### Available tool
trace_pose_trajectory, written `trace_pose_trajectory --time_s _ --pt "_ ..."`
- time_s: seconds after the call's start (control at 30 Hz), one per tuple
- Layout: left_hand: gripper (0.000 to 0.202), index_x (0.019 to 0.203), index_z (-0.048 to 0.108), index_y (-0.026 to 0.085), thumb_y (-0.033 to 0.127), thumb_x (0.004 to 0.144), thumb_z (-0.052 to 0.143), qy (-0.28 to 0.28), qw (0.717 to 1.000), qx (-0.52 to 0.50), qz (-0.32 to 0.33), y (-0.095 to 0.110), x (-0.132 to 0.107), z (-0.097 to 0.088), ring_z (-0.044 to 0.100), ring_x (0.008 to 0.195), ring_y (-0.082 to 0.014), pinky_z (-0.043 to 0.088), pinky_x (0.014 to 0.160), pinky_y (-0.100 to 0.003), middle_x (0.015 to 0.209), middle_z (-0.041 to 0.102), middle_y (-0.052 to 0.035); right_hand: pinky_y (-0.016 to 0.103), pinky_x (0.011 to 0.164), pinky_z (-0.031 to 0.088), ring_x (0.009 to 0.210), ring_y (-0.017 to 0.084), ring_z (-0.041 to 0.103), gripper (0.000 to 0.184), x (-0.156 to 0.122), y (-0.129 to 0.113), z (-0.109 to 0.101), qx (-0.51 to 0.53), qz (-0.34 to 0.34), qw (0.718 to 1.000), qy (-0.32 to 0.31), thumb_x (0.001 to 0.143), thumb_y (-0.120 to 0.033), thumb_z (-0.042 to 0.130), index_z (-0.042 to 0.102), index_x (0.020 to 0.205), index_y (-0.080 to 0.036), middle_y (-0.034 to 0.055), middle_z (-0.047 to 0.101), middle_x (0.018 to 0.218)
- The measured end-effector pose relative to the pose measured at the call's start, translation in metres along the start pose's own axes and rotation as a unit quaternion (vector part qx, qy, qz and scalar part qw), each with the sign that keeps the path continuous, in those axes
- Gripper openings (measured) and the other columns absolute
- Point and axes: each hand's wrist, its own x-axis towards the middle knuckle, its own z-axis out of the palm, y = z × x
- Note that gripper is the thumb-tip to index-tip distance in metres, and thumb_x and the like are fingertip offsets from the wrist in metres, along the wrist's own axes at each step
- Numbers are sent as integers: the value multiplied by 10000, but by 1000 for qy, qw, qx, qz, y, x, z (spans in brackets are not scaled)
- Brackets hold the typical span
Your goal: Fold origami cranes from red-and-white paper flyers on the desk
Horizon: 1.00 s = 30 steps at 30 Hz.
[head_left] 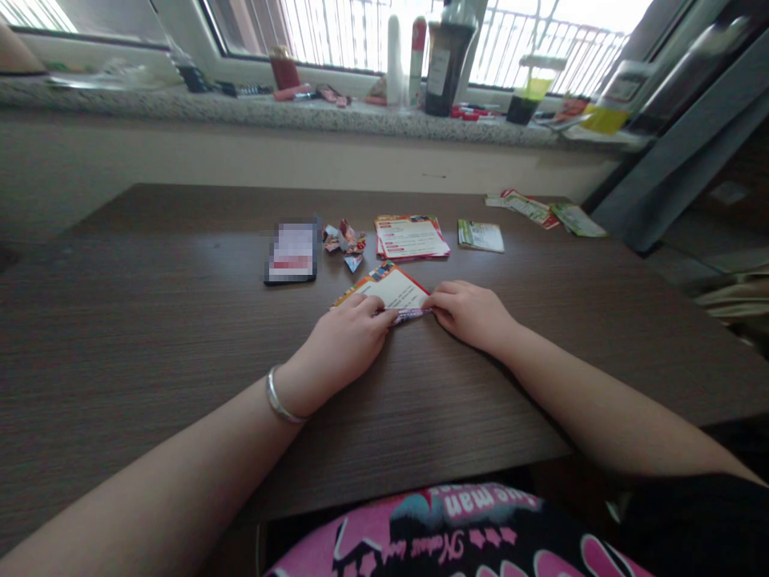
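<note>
Between my hands a printed sheet of paper (396,287) lies on the dark wooden table (180,385), turned at an angle, with an orange patterned border. Its near edge is folded over in a narrow strip. My left hand (354,328) pinches the left end of that strip with thumb and fingers. At the strip's right end, my right hand (472,312) has its fingertips closed on the paper. Just beyond lie a folded paper piece (345,243) with several points and a stack of similar printed sheets (413,237).
A phone (291,252) with a blurred screen lies left of the folded piece. Small printed cards (481,236) sit right of the stack, and more paper strips (529,208) lie at the far right edge. Bottles (449,68) and small items line the granite windowsill (240,108).
</note>
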Motion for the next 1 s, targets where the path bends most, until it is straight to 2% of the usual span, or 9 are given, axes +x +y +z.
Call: trace_pose_trajectory --time_s 0.13,0.27,0.43,0.8,1.0 --pt "308 1191 622 224 214 950 430 0 1000 20 2 2 -1 0 569 1005 -241 525 830 -363 1122 576 -110 273 719 430 969 189 598 227 1 1 -2 0 -2 1000 -14 915 -221 495 697 1011 -258 41 681 1041" --pt "342 1233 590 223 158 941 426 -12 999 42 12 2 -1 -2 581 1003 -250 532 781 -351 1125 583 -107 281 746 435 960 191 605 221 1 0 -2 0 -11 1000 -7 932 -269 489 700 995 -243 52 686 1027" --pt "347 1241 585 195 140 939 422 -22 998 63 18 2 0 -4 588 1020 -257 531 768 -342 1140 597 -114 285 729 433 927 189 625 227 -1 0 -1 -9 -14 1000 3 942 -294 485 702 975 -239 42 700 1024" --pt "343 1241 580 137 137 945 407 -18 997 72 30 2 0 -2 590 1009 -266 529 771 -361 1092 625 -123 280 695 423 921 178 629 282 -2 -1 -3 -36 -45 998 11 971 -319 443 706 1069 -294 14 708 1064" --pt "363 1276 555 240 153 951 420 -31 998 47 16 2 0 -4 605 1018 -253 542 728 -341 1135 626 -94 273 690 412 921 177 624 293 -2 -1 -3 -44 -40 998 -1 974 -319 432 711 1061 -296 16 710 1066"
